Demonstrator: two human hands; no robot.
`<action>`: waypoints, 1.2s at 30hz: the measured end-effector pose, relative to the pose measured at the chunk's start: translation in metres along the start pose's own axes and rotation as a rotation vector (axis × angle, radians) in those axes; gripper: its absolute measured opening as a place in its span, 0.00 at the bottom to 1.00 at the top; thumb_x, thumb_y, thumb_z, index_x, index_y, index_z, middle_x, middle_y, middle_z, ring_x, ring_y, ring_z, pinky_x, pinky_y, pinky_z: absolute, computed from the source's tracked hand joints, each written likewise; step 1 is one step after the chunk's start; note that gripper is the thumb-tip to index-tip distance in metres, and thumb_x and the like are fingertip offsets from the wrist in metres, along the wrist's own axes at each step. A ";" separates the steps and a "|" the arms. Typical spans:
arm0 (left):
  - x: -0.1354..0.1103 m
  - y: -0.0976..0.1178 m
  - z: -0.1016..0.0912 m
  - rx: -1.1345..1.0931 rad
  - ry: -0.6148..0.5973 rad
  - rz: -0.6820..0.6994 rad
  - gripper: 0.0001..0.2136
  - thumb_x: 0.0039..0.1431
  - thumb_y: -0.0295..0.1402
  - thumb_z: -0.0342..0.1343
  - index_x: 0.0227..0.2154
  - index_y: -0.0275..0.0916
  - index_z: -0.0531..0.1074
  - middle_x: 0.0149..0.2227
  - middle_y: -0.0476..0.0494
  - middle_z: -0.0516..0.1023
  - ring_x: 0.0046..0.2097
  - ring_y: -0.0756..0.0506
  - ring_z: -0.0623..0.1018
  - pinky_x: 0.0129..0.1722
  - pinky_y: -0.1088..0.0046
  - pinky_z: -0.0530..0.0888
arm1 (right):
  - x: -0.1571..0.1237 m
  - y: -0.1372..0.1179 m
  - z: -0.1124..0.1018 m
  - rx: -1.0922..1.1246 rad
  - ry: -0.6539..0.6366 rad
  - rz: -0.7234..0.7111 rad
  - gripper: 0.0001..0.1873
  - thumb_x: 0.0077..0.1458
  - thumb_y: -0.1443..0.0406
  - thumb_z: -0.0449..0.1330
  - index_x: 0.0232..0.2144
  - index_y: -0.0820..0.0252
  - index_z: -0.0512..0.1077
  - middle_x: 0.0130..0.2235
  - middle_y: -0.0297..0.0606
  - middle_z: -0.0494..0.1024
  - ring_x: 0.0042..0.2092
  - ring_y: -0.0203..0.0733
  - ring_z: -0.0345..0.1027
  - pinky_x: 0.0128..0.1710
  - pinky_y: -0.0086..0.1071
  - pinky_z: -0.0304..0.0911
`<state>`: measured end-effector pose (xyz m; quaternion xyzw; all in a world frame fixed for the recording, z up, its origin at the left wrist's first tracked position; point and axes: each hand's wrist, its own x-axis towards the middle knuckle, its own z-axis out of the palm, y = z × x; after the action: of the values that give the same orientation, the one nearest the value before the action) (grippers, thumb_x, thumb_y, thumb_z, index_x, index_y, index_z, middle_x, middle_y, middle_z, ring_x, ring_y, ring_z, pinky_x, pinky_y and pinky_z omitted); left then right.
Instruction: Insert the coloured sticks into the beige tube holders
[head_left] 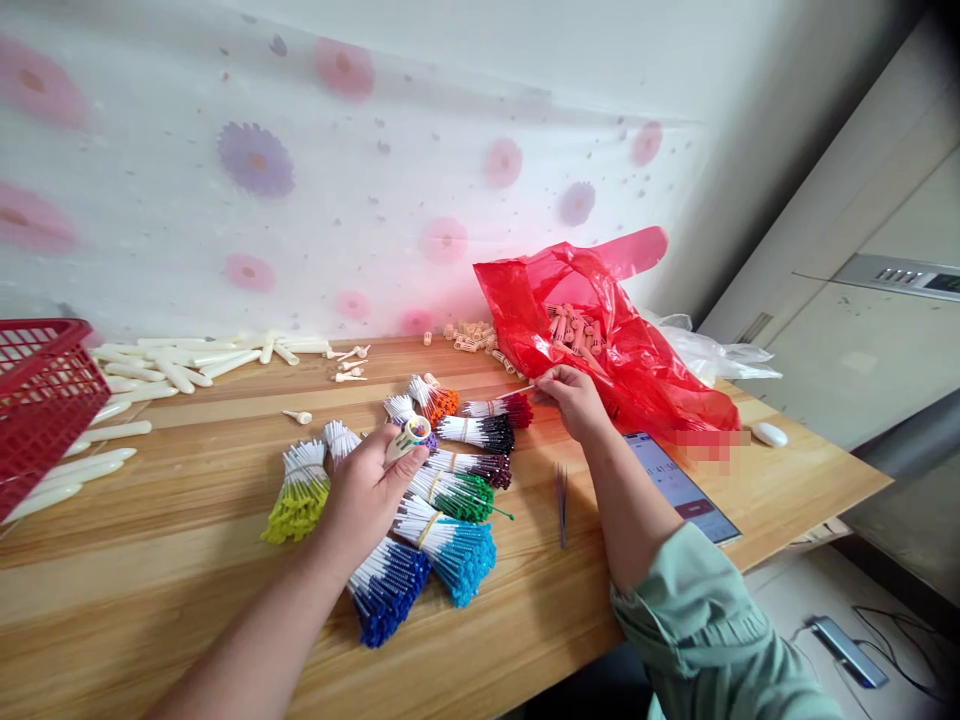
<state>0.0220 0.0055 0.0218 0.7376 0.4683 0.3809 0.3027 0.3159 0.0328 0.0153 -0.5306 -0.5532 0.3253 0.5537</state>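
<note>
My left hand (371, 480) is closed around a short white tube (411, 437) whose round mouth faces up, with small coloured tips showing inside. Between the thumb and fingertips of my right hand (574, 395) is a thin white pen refill (519, 391), pointing left. Below that refill lies a bundle of dark red refills (517, 408). Banded bundles of orange (442, 402), black (484, 433), maroon (480, 467), green (465, 495), light blue (459, 555), dark blue (390, 595) and yellow refills (296, 505) surround my left hand, which partly hides a purple one.
A red plastic bag (645, 360) holds pink pen parts (576, 328). Tweezers (562, 505) and a phone (682, 490) lie at the right. Cream barrels (176, 370) and a red basket (45, 400) are at the left. Small pale parts (471, 336) lie by the wall.
</note>
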 end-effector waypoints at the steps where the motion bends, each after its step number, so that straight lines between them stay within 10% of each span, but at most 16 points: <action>1: -0.001 0.003 -0.001 -0.025 0.015 -0.011 0.15 0.57 0.48 0.50 0.28 0.40 0.66 0.21 0.54 0.66 0.26 0.48 0.68 0.28 0.74 0.65 | -0.006 -0.010 0.009 0.041 -0.059 -0.026 0.14 0.49 0.57 0.61 0.24 0.62 0.66 0.24 0.32 0.72 0.25 0.32 0.67 0.29 0.29 0.65; 11: -0.010 0.022 -0.002 -0.238 -0.140 -0.044 0.10 0.53 0.39 0.56 0.24 0.38 0.72 0.23 0.52 0.71 0.27 0.50 0.68 0.28 0.75 0.66 | -0.055 -0.056 0.090 0.147 -0.484 -0.119 0.10 0.44 0.62 0.65 0.23 0.62 0.69 0.23 0.30 0.69 0.25 0.30 0.60 0.26 0.26 0.57; 27: -0.010 0.013 0.000 -0.329 -0.197 -0.051 0.10 0.55 0.38 0.56 0.23 0.39 0.71 0.22 0.51 0.72 0.26 0.50 0.71 0.29 0.74 0.68 | -0.059 -0.061 0.087 0.221 -0.389 -0.258 0.10 0.54 0.58 0.61 0.32 0.60 0.74 0.29 0.35 0.77 0.30 0.35 0.70 0.32 0.30 0.66; 36: -0.003 0.007 -0.006 -0.229 -0.181 0.156 0.09 0.55 0.37 0.57 0.24 0.38 0.72 0.26 0.48 0.72 0.31 0.48 0.72 0.33 0.72 0.67 | -0.102 -0.124 0.045 -0.018 0.108 -0.781 0.08 0.60 0.68 0.54 0.38 0.53 0.73 0.32 0.37 0.78 0.37 0.41 0.73 0.36 0.37 0.69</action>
<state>0.0200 0.0008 0.0300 0.7636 0.3340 0.3863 0.3951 0.2270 -0.0813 0.0981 -0.3014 -0.6863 0.0569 0.6595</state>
